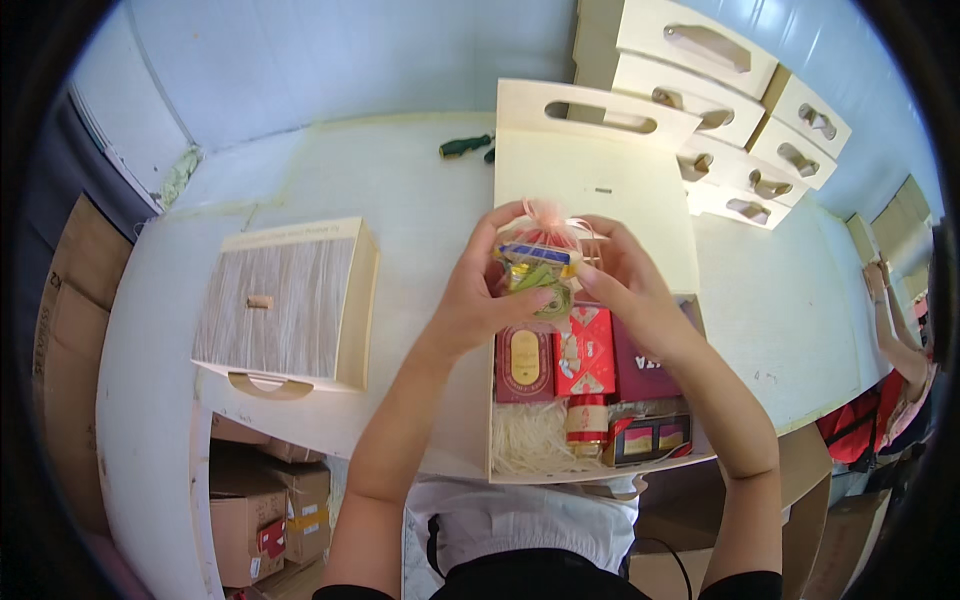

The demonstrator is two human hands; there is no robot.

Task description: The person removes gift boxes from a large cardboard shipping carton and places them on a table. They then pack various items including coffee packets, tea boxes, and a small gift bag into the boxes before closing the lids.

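Both my left hand [480, 289] and my right hand [626, 289] grip a small sheer pouch [541, 274] with a gathered pink top. Through it I see green, yellow and blue wrapped pieces. Below the pouch lies an open cream gift box [600, 475], its lid [592, 169] raised towards the back. Inside are a maroon carton [524, 367], a red carton [585, 351], another maroon carton [646, 371] partly behind my right arm, a red-and-gold jar [587, 424], a black windowed box [651, 440] and pale shredded filler [529, 439].
A cream box with a grey streaked panel [277, 307] sits to the left on the white table [420, 300]. Green-handled tools [465, 146] lie behind. Several handled boxes [720, 112] are stacked back right. Cardboard cartons [247, 532] stand below. Another person's arms [892, 322] show far right.
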